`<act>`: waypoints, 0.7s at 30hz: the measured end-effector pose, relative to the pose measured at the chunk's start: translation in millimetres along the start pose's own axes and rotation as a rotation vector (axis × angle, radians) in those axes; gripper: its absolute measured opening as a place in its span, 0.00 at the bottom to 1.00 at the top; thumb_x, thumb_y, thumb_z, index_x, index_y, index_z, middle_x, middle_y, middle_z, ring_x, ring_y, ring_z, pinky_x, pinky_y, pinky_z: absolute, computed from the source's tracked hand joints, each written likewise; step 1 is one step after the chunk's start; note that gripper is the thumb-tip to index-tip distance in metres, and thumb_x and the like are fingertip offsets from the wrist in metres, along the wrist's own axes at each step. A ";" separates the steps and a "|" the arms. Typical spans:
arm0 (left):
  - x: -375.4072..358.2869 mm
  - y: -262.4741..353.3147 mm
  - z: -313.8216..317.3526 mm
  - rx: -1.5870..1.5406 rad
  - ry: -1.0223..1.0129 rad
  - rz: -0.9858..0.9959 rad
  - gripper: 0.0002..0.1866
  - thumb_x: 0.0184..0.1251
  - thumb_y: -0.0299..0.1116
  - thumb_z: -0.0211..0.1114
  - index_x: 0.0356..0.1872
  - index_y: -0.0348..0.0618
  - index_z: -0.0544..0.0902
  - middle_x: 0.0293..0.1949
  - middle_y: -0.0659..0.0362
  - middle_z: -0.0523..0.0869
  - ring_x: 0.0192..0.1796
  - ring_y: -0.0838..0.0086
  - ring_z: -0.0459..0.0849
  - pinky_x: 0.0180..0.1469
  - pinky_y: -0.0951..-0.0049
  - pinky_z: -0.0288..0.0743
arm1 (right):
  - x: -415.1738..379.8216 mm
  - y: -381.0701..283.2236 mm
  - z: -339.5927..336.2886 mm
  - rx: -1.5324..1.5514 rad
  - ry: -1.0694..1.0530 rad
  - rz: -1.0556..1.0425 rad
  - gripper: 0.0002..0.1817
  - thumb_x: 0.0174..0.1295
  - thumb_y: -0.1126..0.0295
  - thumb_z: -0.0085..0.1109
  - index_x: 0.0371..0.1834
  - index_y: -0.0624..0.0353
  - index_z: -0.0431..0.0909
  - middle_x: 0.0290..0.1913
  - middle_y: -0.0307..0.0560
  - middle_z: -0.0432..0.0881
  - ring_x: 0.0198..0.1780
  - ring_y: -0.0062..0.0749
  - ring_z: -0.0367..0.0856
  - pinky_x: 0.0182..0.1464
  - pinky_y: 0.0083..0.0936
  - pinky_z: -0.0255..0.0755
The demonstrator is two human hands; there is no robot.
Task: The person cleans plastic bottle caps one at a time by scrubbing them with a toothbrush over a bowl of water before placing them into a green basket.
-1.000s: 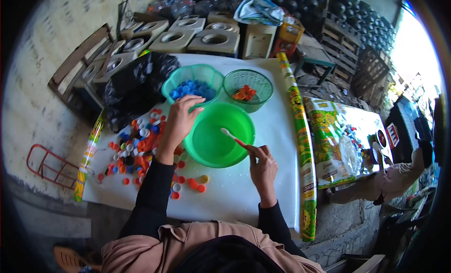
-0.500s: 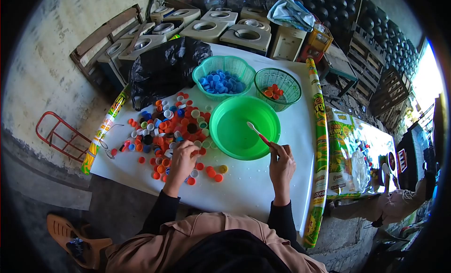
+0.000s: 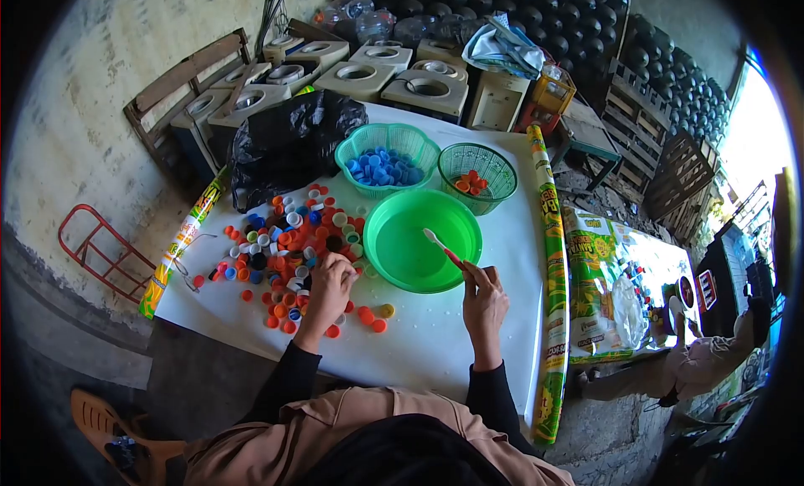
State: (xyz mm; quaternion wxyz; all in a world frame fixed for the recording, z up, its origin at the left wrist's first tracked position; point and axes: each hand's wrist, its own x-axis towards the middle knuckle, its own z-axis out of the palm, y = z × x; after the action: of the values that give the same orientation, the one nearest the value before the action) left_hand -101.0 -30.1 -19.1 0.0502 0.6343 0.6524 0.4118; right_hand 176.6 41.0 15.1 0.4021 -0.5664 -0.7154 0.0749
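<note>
My right hand (image 3: 485,303) is closed around the handle of a toothbrush (image 3: 453,257), whose white bristled head hangs over the green basin (image 3: 394,253). Water seems to lie in the basin. My left hand (image 3: 328,295) hovers at the near right edge of a pile of bottle caps (image 3: 295,250), fingers pinched together. Whatever lies between those fingertips is too small to make out. The caps are mostly orange and red, with some white, blue and black ones. A yellow cap (image 3: 387,310) sits just right of the pile, between my hands.
Behind the basin stand a pale green basket (image 3: 345,155) of blue caps and a darker green basket (image 3: 501,178) with orange caps. A black plastic bag (image 3: 285,143) lies at the back left. Rolled colourful wrappers (image 3: 548,302) edge the white table (image 3: 435,344). Another person (image 3: 712,365) is at the right.
The whole view has shifted slightly, so the table appears lower and further left. My right hand keeps the toothbrush over the basin; my left hand stays pinched beside the caps.
</note>
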 end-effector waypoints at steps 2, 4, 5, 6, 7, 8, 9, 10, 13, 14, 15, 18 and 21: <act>10.5 6.1 -5.5 -0.231 0.057 0.007 0.07 0.65 0.20 0.68 0.37 0.37 0.78 0.46 0.53 0.80 0.48 0.59 0.83 0.52 0.60 0.76 | 2.3 -3.0 -1.2 -0.032 -0.011 -0.035 0.08 0.67 0.66 0.65 0.45 0.47 0.90 0.34 0.41 0.82 0.33 0.38 0.84 0.34 0.35 0.74; 23.0 18.2 -8.9 -0.501 -0.002 -0.117 0.04 0.74 0.23 0.63 0.41 0.36 0.76 0.47 0.52 0.84 0.46 0.70 0.86 0.47 0.72 0.81 | 8.9 -6.3 -1.0 -0.076 -0.015 -0.112 0.08 0.65 0.67 0.66 0.44 0.46 0.91 0.34 0.40 0.82 0.34 0.37 0.84 0.35 0.34 0.74; 30.8 22.5 -7.5 -0.590 -0.016 -0.138 0.04 0.75 0.24 0.62 0.41 0.35 0.76 0.46 0.52 0.85 0.45 0.72 0.86 0.47 0.74 0.81 | 12.2 -8.2 0.6 -0.108 -0.011 -0.162 0.08 0.63 0.69 0.66 0.43 0.46 0.91 0.35 0.40 0.82 0.37 0.37 0.84 0.37 0.35 0.75; 39.2 27.7 -5.7 -0.681 -0.030 -0.156 0.05 0.77 0.25 0.61 0.41 0.34 0.76 0.46 0.52 0.86 0.44 0.74 0.87 0.46 0.76 0.82 | 14.6 -8.8 3.4 -0.136 -0.031 -0.191 0.10 0.63 0.70 0.65 0.44 0.44 0.91 0.35 0.41 0.82 0.37 0.38 0.84 0.36 0.35 0.75; 47.7 37.1 -6.2 -0.649 -0.060 -0.182 0.06 0.78 0.27 0.61 0.42 0.34 0.76 0.44 0.53 0.88 0.43 0.76 0.86 0.47 0.77 0.81 | 17.7 -8.2 7.1 -0.165 -0.051 -0.220 0.11 0.62 0.72 0.64 0.44 0.43 0.91 0.35 0.42 0.81 0.37 0.39 0.83 0.36 0.36 0.76; 56.2 36.2 2.4 -0.722 -0.065 -0.214 0.06 0.77 0.27 0.61 0.43 0.34 0.77 0.43 0.53 0.87 0.42 0.76 0.86 0.47 0.77 0.81 | 21.5 -6.3 10.4 -0.195 -0.070 -0.250 0.13 0.61 0.74 0.63 0.45 0.41 0.91 0.35 0.43 0.81 0.37 0.40 0.83 0.35 0.36 0.76; 65.5 29.1 16.8 -0.795 -0.072 -0.245 0.05 0.77 0.27 0.62 0.44 0.35 0.77 0.43 0.53 0.87 0.42 0.76 0.86 0.47 0.77 0.81 | 22.6 -1.9 12.6 -0.197 -0.140 -0.271 0.14 0.60 0.76 0.62 0.43 0.42 0.91 0.35 0.45 0.82 0.36 0.42 0.83 0.35 0.37 0.76; 75.1 28.1 26.8 -0.868 -0.078 -0.273 0.05 0.77 0.27 0.62 0.44 0.35 0.77 0.42 0.53 0.87 0.41 0.76 0.86 0.46 0.78 0.81 | 22.4 -3.1 10.2 -0.166 -0.107 -0.253 0.14 0.60 0.75 0.62 0.43 0.43 0.91 0.35 0.45 0.81 0.36 0.43 0.83 0.35 0.38 0.76; 93.4 27.9 54.4 -1.056 -0.069 -0.405 0.08 0.77 0.28 0.63 0.50 0.36 0.78 0.41 0.55 0.86 0.40 0.76 0.86 0.46 0.78 0.82 | 21.0 -9.6 -0.8 -0.062 -0.036 -0.169 0.09 0.65 0.72 0.61 0.43 0.45 0.89 0.35 0.47 0.81 0.34 0.47 0.83 0.34 0.39 0.75; 98.3 26.4 62.6 -1.116 -0.059 -0.418 0.09 0.77 0.28 0.62 0.51 0.35 0.78 0.41 0.55 0.86 0.40 0.76 0.86 0.46 0.77 0.82 | 19.2 -13.3 -7.4 -0.037 -0.037 -0.116 0.09 0.66 0.71 0.61 0.44 0.46 0.88 0.35 0.47 0.81 0.34 0.47 0.84 0.34 0.40 0.75; 100.7 25.4 68.1 -1.102 -0.074 -0.417 0.10 0.78 0.28 0.61 0.54 0.35 0.79 0.41 0.57 0.85 0.41 0.75 0.86 0.47 0.76 0.83 | 14.9 -18.2 -14.0 -0.012 -0.041 -0.059 0.08 0.68 0.69 0.61 0.46 0.46 0.87 0.35 0.47 0.81 0.34 0.47 0.84 0.33 0.40 0.75; 104.7 21.5 81.6 -1.217 -0.196 -0.453 0.10 0.79 0.29 0.59 0.55 0.38 0.80 0.45 0.58 0.84 0.46 0.74 0.85 0.52 0.76 0.82 | -3.3 -19.4 -14.4 0.110 -0.004 0.010 0.07 0.72 0.65 0.59 0.48 0.46 0.85 0.36 0.46 0.82 0.34 0.49 0.84 0.33 0.42 0.73; 100.2 31.2 84.9 -1.214 -0.249 -0.465 0.11 0.80 0.29 0.59 0.55 0.38 0.81 0.46 0.60 0.84 0.48 0.75 0.85 0.56 0.75 0.82 | -16.2 -14.5 -3.3 0.102 -0.061 0.049 0.08 0.73 0.62 0.58 0.48 0.45 0.85 0.37 0.46 0.82 0.35 0.49 0.84 0.33 0.44 0.74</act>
State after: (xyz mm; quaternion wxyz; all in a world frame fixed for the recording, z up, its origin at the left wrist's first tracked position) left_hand -45.6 92.7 -10.2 0.5615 0.3787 0.4136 0.6085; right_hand 168.5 20.7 17.6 0.4066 -0.5600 -0.7085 0.1381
